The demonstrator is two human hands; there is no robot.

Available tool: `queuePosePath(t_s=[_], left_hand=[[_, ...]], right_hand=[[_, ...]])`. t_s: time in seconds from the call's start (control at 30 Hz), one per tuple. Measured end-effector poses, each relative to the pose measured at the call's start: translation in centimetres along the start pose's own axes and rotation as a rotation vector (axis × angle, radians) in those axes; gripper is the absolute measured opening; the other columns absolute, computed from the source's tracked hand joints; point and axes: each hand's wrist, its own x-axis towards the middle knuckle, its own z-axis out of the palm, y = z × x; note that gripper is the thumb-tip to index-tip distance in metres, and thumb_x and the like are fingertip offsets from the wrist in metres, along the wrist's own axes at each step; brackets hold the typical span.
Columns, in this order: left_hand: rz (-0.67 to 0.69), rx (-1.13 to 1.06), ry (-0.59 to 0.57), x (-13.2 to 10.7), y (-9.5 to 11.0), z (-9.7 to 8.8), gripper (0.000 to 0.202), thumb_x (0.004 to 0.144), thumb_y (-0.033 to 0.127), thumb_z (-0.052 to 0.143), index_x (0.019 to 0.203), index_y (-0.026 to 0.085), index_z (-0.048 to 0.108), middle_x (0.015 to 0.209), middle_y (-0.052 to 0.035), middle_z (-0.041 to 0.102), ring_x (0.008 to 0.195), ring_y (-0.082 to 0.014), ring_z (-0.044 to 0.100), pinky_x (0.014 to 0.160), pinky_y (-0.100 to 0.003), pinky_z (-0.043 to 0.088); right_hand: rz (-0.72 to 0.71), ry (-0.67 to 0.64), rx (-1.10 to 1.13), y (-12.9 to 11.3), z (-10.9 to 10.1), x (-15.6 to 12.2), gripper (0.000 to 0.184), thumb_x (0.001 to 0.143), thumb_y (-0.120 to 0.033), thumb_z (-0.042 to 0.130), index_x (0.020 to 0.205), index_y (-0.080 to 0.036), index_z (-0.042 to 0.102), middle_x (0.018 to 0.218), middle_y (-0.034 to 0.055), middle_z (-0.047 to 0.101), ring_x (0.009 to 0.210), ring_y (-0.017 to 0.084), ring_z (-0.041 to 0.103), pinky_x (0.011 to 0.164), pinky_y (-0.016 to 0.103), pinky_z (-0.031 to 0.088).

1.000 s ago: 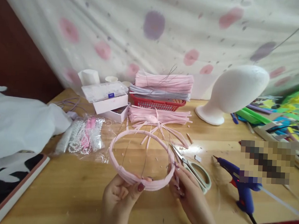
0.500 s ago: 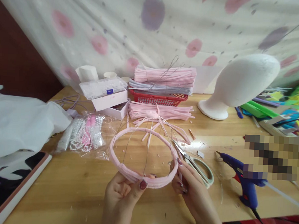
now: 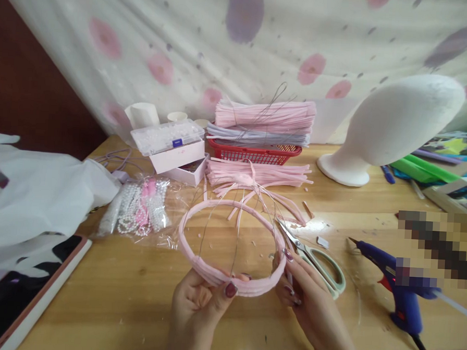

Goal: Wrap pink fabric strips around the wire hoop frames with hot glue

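Observation:
A wire frame with a ring (image 3: 192, 211) wrapped in pink strip is held above the table; thin bare wires arch from the ring up to a pink-wrapped knot (image 3: 244, 181). My left hand (image 3: 203, 304) pinches the near side of the ring, thumb on top and fingers beneath. On the right side of the ring, my right hand (image 3: 301, 288) grips it between thumb and fingers, some fingertips curled out of sight. Scissors (image 3: 323, 263) with pale green handles lie on the table just past my right hand. Behind the frame lies a bundle of pink strips (image 3: 273, 173).
A blue glue gun (image 3: 402, 285) lies at the right. A white foam head stand (image 3: 400, 121) rises behind. At the back are a red basket (image 3: 254, 154) with strip bundles and small boxes (image 3: 179, 156). Bagged beads (image 3: 143, 207) and a tablet (image 3: 43, 290) are at left.
The whole view has shifted slightly, so things appear a little farther right. Both hands keep the same hold on the pink ring.

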Motion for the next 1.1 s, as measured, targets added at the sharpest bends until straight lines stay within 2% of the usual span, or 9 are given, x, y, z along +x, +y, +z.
queuePosePath(t_s=[0.2,0.37,0.5,0.6,0.67,0.77,0.9,1.0,1.1], left_hand=[[-0.014,-0.058,0.023,0.3,0.1,0.1,0.036,0.049,0.037,0.101,0.067,0.018,0.076,0.064,-0.0032,0.078,0.067,-0.0202,0.077,0.071,-0.026,0.062],[-0.008,-0.076,0.027,1.2,-0.1,-0.3,0.035,0.054,0.037,0.099,0.073,0.018,0.076,0.070,-0.0040,0.079,0.075,-0.0228,0.078,0.071,-0.030,0.063],[0.033,-0.077,-0.010,1.5,-0.5,-0.4,0.031,0.061,0.035,0.096,0.076,0.018,0.076,0.074,-0.0046,0.079,0.079,-0.0227,0.078,0.080,-0.032,0.062],[0.019,-0.061,-0.041,1.3,-0.8,-0.4,0.030,0.064,0.034,0.094,0.078,0.017,0.075,0.076,-0.0066,0.080,0.084,-0.0258,0.078,0.083,-0.037,0.062],[0.013,-0.032,-0.055,1.2,-1.0,-0.4,0.030,0.065,0.035,0.094,0.078,0.016,0.074,0.077,-0.0077,0.080,0.085,-0.0270,0.078,0.084,-0.038,0.062],[0.012,0.006,-0.070,1.0,-1.2,-0.4,0.031,0.066,0.037,0.093,0.079,0.016,0.075,0.077,-0.0082,0.081,0.085,-0.0265,0.078,0.085,-0.037,0.061],[0.010,-0.007,-0.061,1.1,-1.2,-0.4,0.030,0.066,0.037,0.093,0.079,0.017,0.076,0.078,-0.0073,0.082,0.084,-0.0238,0.078,0.086,-0.034,0.060],[-0.001,-0.046,-0.050,1.2,-1.2,-0.5,0.027,0.065,0.036,0.094,0.078,0.018,0.077,0.077,-0.0052,0.082,0.084,-0.0218,0.078,0.084,-0.031,0.061],[-0.024,-0.054,-0.044,1.1,-1.3,-0.5,0.026,0.064,0.035,0.094,0.077,0.018,0.078,0.078,-0.0055,0.082,0.084,-0.0221,0.079,0.083,-0.030,0.061]], right_hand=[[-0.028,0.018,-0.102,0.1,-0.1,0.1,0.051,0.071,-0.062,0.081,0.063,-0.021,0.051,0.050,-0.0086,0.031,0.046,0.007,0.019,0.043,0.023,0.013],[-0.072,0.031,-0.323,0.4,-0.6,0.1,0.055,0.087,-0.066,0.064,0.062,-0.021,0.045,0.053,-0.0065,0.035,0.048,0.009,0.024,0.045,0.025,0.018],[-0.295,0.154,-0.529,0.3,-0.9,-0.6,0.049,0.099,-0.059,0.050,0.068,-0.022,0.051,0.053,-0.0052,0.038,0.049,0.011,0.034,0.048,0.026,0.029],[-0.550,0.303,-0.630,-0.4,-0.3,-2.3,0.034,0.102,-0.048,0.053,0.079,-0.023,0.057,0.057,-0.0047,0.044,0.050,0.011,0.040,0.047,0.025,0.031],[-0.700,0.335,-0.729,-1.0,0.4,-3.7,0.022,0.101,-0.040,0.056,0.087,-0.024,0.061,0.066,-0.0032,0.053,0.056,0.011,0.046,0.050,0.024,0.035],[-0.820,0.263,-0.883,-2.0,1.3,-4.9,0.013,0.102,-0.029,0.053,0.095,-0.025,0.063,0.076,-0.0019,0.060,0.064,0.011,0.052,0.059,0.022,0.042],[-0.866,0.034,-1.029,-2.1,1.0,-4.2,0.011,0.098,-0.018,0.056,0.096,-0.026,0.063,0.073,-0.0033,0.063,0.059,0.009,0.054,0.055,0.020,0.042],[-0.884,0.040,-1.060,-1.5,0.7,-3.6,0.009,0.093,-0.016,0.064,0.090,-0.025,0.062,0.067,-0.0042,0.061,0.054,0.009,0.052,0.051,0.021,0.042],[-0.914,0.036,-1.043,-1.2,1.4,-3.8,0.011,0.092,-0.016,0.066,0.088,-0.025,0.061,0.063,-0.0046,0.058,0.051,0.010,0.051,0.049,0.024,0.040]])
